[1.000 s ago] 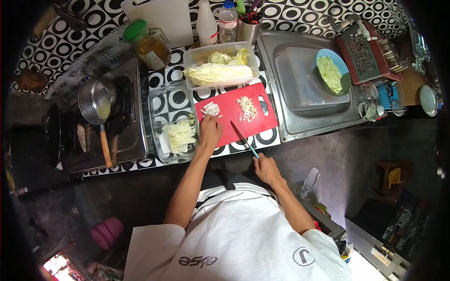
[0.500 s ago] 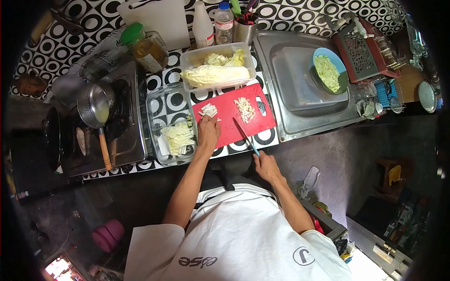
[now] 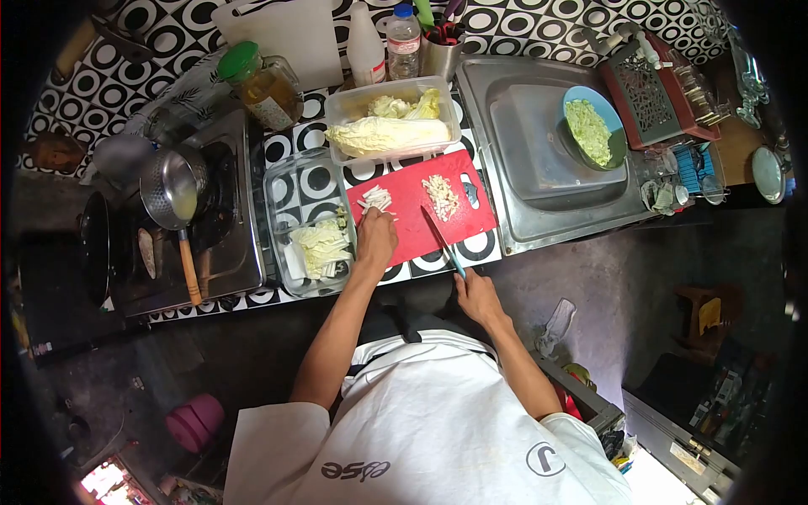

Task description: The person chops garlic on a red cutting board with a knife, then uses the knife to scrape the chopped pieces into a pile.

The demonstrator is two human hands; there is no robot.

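Note:
My right hand (image 3: 480, 299) grips a knife (image 3: 441, 238) by its light blue handle, the blade lying over the red cutting board (image 3: 412, 233) and pointing away from me. At the board's left side, my left hand (image 3: 376, 241) has its fingers bent and drawn together at a small bunch of white cabbage strips (image 3: 375, 199); the fingertips are partly hidden. A pile of finely chopped pale cabbage pieces (image 3: 440, 197) lies farther right, near the board's handle hole. Left of my left hand, a clear glass dish (image 3: 280, 276) holds cabbage leaves (image 3: 321, 250).
Behind the board stands a plastic container (image 3: 337, 103) with a napa cabbage (image 3: 387, 138). A steel sink (image 3: 528, 233) on the right holds a blue bowl (image 3: 619, 126) of shredded greens. On the left is a stove with a saucepan (image 3: 173, 192), its wooden handle towards me.
My left hand has shifted very slightly at the white strips. The knife tip has moved a little, while the knife stays in my right hand over the board.

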